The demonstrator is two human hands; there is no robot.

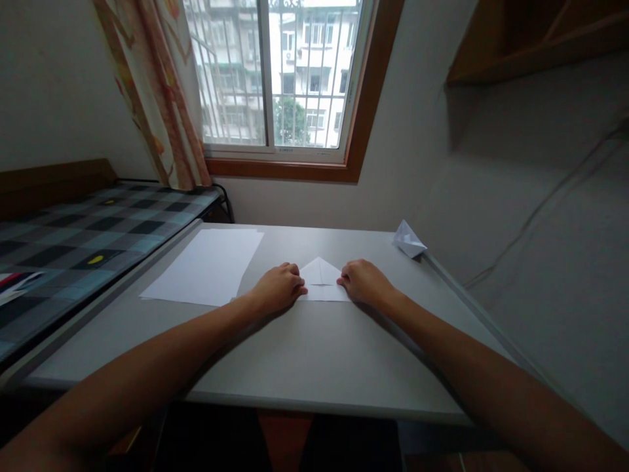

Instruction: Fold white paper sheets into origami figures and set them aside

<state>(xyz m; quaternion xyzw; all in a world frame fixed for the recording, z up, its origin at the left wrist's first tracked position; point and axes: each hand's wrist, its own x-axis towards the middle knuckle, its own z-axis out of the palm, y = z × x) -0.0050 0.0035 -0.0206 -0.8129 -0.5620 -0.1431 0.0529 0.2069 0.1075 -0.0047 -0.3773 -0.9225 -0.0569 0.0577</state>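
A small sheet of white paper, folded to a point at its far end, lies on the grey table. My left hand rests on its left edge with the fingers curled and pressing down. My right hand does the same on the right edge, fingers bent onto the paper. Both forearms reach in from the near edge of the table.
A stack of flat white sheets lies to the left of my hands. A finished folded paper shape sits at the table's far right by the wall. A bed with a checked cover borders the left side; a window and curtain stand behind.
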